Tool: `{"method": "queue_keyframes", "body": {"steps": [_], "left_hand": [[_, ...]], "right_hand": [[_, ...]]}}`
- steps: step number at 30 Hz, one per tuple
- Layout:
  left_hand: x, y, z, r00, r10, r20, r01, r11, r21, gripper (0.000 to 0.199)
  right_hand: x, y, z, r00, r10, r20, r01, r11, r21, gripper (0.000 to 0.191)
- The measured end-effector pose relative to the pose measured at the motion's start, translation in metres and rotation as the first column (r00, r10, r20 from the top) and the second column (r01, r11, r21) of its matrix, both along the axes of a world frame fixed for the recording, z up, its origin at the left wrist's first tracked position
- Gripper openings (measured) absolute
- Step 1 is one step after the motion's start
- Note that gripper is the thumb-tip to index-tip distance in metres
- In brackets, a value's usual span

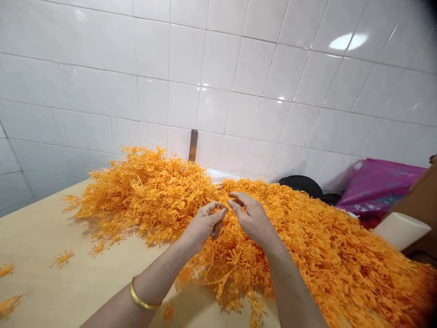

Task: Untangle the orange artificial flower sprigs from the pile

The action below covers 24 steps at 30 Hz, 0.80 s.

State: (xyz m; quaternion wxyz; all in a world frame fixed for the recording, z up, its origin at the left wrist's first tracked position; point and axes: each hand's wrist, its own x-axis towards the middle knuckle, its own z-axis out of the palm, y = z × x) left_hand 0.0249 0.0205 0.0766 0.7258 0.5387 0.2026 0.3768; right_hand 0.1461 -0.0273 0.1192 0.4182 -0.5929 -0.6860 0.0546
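Observation:
My left hand [205, 224] is closed in a pinch, thumb against the bent fingers, over the orange pile. Whatever lies between those fingertips is too small to make out. Just to its right, my right hand [251, 217] has its thumb and forefinger slightly apart, with nothing visible between them. Both hands are above a wide heap of orange artificial foliage [307, 228] with thin, branching plastic-looking sprigs. Behind the left hand rises a taller mound of orange sprigs [150, 196]. More sprigs hang below the hands toward the table's front.
On the pale table [112, 278], a loose orange sprig [63, 258] lies at left. Black round discs [302, 184], a purple bag [378, 187], a white cylinder [401, 230] and a brown box [421, 205] stand at right. A metal bracket [193, 146] is against the tiled wall [218, 59].

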Motion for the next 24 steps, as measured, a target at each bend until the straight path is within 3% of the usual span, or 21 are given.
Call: {"method": "queue_keyframes", "body": {"steps": [4,9,11,13,15,17,18,20,22,24], "left_hand": [[0.0,-0.001,0.0,1.0,-0.005,-0.013,0.005,1.0,0.001,0.028],[-0.006,0.011,-0.002,0.991,0.126,-0.053,-0.129,0.991,-0.048,0.04],[-0.008,0.018,-0.004,0.981,0.18,-0.065,-0.183,0.982,-0.042,0.034],[-0.011,0.024,-0.004,0.974,0.219,-0.051,-0.221,0.975,-0.03,0.026],[-0.013,0.028,-0.004,0.973,0.23,-0.021,-0.231,0.973,-0.024,0.02],[-0.016,0.03,-0.001,0.975,0.224,0.009,-0.224,0.974,-0.03,0.016],[-0.017,0.03,0.001,0.975,0.219,0.025,-0.218,0.975,-0.036,0.014],[-0.019,0.028,0.004,0.975,0.215,0.053,-0.213,0.976,-0.046,0.012],[-0.019,0.026,0.008,0.972,0.219,0.081,-0.216,0.975,-0.046,0.01],[-0.019,0.023,0.011,0.967,0.226,0.117,-0.224,0.974,-0.034,0.008]], "right_hand": [[0.003,0.005,-0.004,0.997,-0.064,-0.04,0.062,0.997,-0.037,0.02],[0.021,-0.001,0.005,0.957,-0.249,-0.146,0.252,0.968,0.006,0.018],[0.033,-0.013,0.012,0.936,-0.093,-0.339,0.11,0.993,0.032,0.017],[0.046,-0.027,0.018,0.784,0.239,-0.573,-0.153,0.969,0.195,0.017],[0.058,-0.038,0.023,0.558,0.474,-0.682,-0.194,0.873,0.448,0.027],[0.061,-0.042,0.026,0.456,0.542,-0.706,-0.203,0.836,0.51,0.04],[0.058,-0.04,0.026,0.472,0.531,-0.704,-0.237,0.846,0.478,0.041],[0.043,-0.031,0.021,0.64,0.435,-0.633,-0.341,0.9,0.273,0.034],[0.02,-0.018,0.013,0.852,0.314,-0.419,-0.364,0.93,-0.043,0.028],[-0.002,-0.005,0.001,0.946,0.258,-0.196,-0.304,0.915,-0.263,0.03]]}}
